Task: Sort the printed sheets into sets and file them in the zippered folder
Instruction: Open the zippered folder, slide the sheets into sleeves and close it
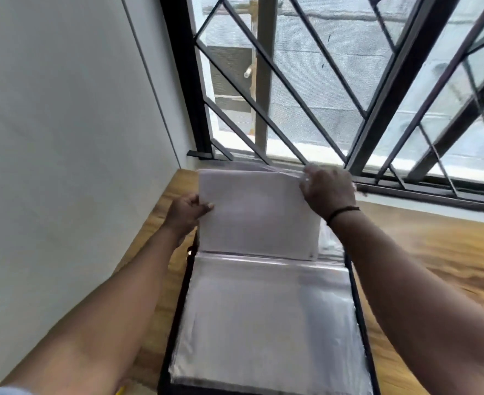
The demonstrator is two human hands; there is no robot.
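A black zippered folder (pixel 362 323) lies open on the wooden table, its near half filled with clear plastic sleeves (pixel 263 323). Above the spine a set of white printed sheets (pixel 258 215) stands tilted up, partly inside a raised clear sleeve. My left hand (pixel 186 212) pinches the left edge of the sheets, thumb on the front. At the top right corner, my right hand (pixel 327 186) grips the edge of the clear sleeve and the sheets. The print on the sheets is too faint to read.
The wooden table (pixel 448 266) extends to the right of the folder. A white wall (pixel 64 166) runs close along the left. Directly behind the folder is a barred window (pixel 320 95) with a dark frame and sill.
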